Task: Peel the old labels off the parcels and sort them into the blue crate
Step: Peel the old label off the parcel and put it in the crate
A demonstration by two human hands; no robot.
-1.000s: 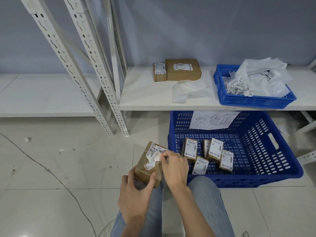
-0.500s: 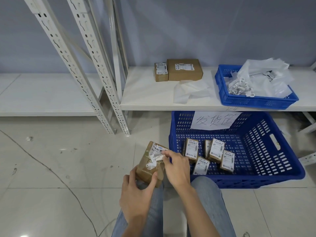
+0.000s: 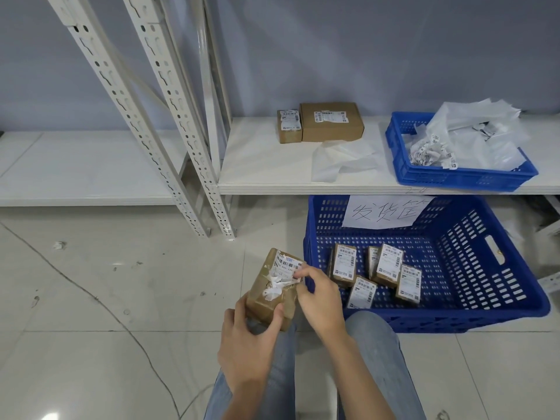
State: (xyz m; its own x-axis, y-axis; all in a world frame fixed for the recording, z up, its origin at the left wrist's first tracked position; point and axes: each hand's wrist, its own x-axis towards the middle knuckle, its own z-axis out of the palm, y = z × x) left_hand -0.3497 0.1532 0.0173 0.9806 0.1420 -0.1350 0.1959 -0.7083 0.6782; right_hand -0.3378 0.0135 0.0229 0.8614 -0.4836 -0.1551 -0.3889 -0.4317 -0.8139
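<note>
My left hand (image 3: 248, 344) grips a small brown parcel (image 3: 266, 295) from below, over my knees. Its white label (image 3: 286, 265) is partly torn, with crumpled shreds hanging at the middle. My right hand (image 3: 318, 298) pinches the label's right edge with the fingertips. To the right on the floor stands the big blue crate (image 3: 472, 283) with a handwritten paper sign; several small labelled parcels (image 3: 391, 265) lie inside. Two more labelled parcels, a small parcel (image 3: 289, 128) and a larger box (image 3: 331, 121), sit on the white shelf.
A smaller blue tray (image 3: 424, 174) on the shelf holds peeled labels and white plastic bags. A loose white bag (image 3: 339, 160) lies on the shelf (image 3: 257, 165). White slotted rack posts (image 3: 194, 165) stand to the left. A thin cable (image 3: 91, 295) runs across the tiled floor.
My right hand's fingers have shifted from the crumpled shreds up to the label's right edge. The parcel stays in my left hand.
</note>
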